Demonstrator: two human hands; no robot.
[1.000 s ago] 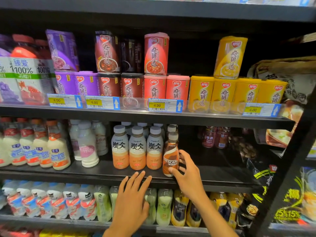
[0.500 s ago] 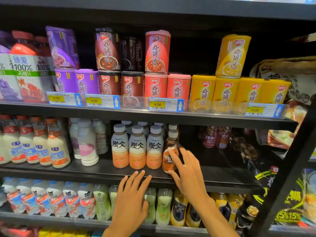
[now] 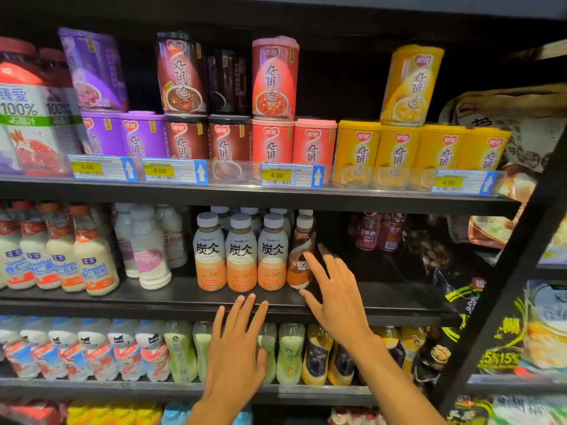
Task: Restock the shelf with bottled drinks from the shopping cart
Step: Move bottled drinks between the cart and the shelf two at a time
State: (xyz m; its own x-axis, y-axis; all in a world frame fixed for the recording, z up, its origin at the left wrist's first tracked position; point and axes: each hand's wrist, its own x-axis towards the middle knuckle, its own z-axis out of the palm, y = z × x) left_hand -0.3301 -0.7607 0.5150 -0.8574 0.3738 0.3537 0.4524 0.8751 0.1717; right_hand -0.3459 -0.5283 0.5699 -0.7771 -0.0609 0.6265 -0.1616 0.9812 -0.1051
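The right hand [image 3: 334,289] is released, fingers spread straight, tips against the brown coffee bottle [image 3: 300,259] standing just left of it on the middle shelf [image 3: 383,299]. Three latte bottles [image 3: 241,256] crowd that bottle's far side; small jars [image 3: 379,234] sit back to the hand's right. The left hand [image 3: 237,348], flat and empty, hovers below, before green bottles [image 3: 290,354].

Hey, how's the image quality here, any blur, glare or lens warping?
Head view: latte bottles mid-frame are sharp; white bottles at lower left are smeared; wide-angle warp tilts the right shelf post; the middle shelf is in deep shadow at its right rear; no strong glare.
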